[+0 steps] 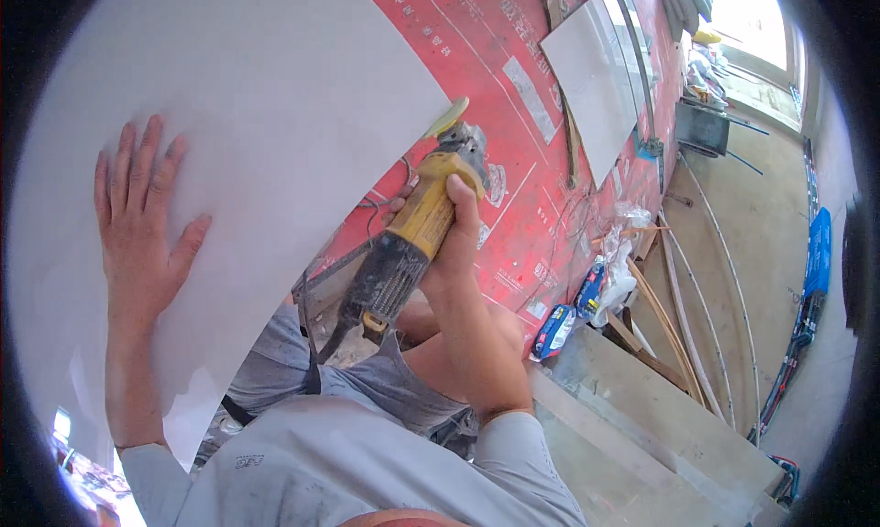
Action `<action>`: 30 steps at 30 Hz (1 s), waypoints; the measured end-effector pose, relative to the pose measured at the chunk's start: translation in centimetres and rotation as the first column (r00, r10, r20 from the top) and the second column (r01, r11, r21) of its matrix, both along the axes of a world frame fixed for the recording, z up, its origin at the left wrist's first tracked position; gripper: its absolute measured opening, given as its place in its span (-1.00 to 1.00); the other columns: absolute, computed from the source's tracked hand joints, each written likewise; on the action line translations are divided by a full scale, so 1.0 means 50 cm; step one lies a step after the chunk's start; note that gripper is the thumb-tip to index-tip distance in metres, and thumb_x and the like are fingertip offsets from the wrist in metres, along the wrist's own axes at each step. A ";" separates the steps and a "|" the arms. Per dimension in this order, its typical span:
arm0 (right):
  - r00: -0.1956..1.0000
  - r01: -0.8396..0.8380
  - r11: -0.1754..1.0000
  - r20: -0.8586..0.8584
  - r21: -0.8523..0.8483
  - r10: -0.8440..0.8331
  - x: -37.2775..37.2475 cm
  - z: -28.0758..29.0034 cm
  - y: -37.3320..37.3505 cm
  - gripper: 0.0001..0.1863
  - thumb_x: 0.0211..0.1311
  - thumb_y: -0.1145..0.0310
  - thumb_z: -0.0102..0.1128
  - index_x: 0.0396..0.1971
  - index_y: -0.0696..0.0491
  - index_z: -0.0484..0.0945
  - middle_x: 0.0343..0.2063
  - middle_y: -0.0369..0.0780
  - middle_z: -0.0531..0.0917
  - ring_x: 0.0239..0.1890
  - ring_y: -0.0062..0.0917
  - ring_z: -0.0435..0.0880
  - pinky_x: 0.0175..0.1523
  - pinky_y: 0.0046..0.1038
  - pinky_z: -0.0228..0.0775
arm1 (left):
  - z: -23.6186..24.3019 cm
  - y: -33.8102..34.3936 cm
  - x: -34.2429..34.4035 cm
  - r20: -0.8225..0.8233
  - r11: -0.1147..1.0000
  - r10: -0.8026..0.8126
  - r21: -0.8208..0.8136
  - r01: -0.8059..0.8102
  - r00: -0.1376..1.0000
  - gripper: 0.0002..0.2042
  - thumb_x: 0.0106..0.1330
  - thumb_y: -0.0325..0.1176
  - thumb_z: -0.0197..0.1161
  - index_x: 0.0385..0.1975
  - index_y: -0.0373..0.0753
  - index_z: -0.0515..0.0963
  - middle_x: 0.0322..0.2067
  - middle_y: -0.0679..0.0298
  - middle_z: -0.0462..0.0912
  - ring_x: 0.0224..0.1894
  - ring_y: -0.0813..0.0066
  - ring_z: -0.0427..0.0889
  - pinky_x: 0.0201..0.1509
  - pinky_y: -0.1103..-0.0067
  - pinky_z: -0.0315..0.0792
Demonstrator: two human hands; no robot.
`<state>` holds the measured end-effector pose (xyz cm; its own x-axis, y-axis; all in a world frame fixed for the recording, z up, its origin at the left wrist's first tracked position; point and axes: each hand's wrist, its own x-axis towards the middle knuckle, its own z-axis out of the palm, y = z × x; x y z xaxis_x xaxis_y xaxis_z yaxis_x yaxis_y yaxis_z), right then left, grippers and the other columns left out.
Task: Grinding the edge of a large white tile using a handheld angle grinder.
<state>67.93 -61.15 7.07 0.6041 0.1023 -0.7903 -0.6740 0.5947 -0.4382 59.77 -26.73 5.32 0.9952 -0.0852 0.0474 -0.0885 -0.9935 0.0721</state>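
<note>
In my right hand [456, 238] is a yellow and black angle grinder [414, 220], the fingers wrapped round its body. Its pale yellow-green disc [446, 117] meets the edge of a large white panel [275, 105], or sits very close to it. I cannot tell whether the disc is spinning. My left hand [142, 220] lies flat on the panel, fingers spread, well to the left of the grinder. A dark cord runs from the tool's rear end down past my lap.
Red printed sheeting [513, 188] covers the floor ahead. Farther right lies a smaller white panel [596, 78]. Two blue packages [553, 333] rest near my right knee, beside crumpled clear plastic [628, 238] and wooden strips [665, 316]. A dark box [703, 128] stands by the far doorway.
</note>
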 end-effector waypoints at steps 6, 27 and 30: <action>0.999 0.001 1.000 0.034 -0.001 -0.001 -0.006 0.000 0.012 -0.53 0.30 0.00 0.24 -0.07 0.10 0.48 -0.34 -0.15 0.61 -0.27 -0.36 0.67 -0.11 -0.24 0.64 | -0.001 -0.001 0.008 0.015 1.000 0.001 -0.002 -0.001 1.000 -0.28 0.40 0.13 0.08 0.52 -0.01 0.22 0.57 0.27 0.10 0.62 0.17 -0.04 0.66 0.10 -0.25; 0.996 0.011 0.999 0.092 -0.038 -0.008 0.030 -0.004 0.006 -0.52 0.29 0.00 0.25 -0.05 0.09 0.46 -0.34 -0.16 0.58 -0.29 -0.35 0.67 -0.13 -0.21 0.64 | -0.002 -0.006 0.003 -0.020 1.000 0.027 -0.004 -0.027 0.999 -0.28 0.42 0.11 0.07 0.53 -0.06 0.20 0.58 0.23 0.08 0.62 0.13 -0.06 0.66 0.09 -0.28; 0.992 0.052 0.999 0.116 0.000 -0.051 0.042 -0.006 0.004 -0.53 0.30 0.00 0.24 -0.05 0.09 0.46 -0.34 -0.15 0.59 -0.30 -0.34 0.68 -0.15 -0.19 0.64 | -0.001 -0.004 0.001 -0.018 1.000 0.025 -0.006 -0.025 1.000 -0.28 0.42 0.12 0.07 0.53 -0.05 0.20 0.58 0.24 0.08 0.62 0.13 -0.06 0.66 0.09 -0.28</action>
<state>70.03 -60.94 6.76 0.6958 0.0665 -0.7151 -0.5872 0.6259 -0.5132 59.81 -26.91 5.25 0.9978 -0.0597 0.0298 -0.0619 -0.9949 0.0795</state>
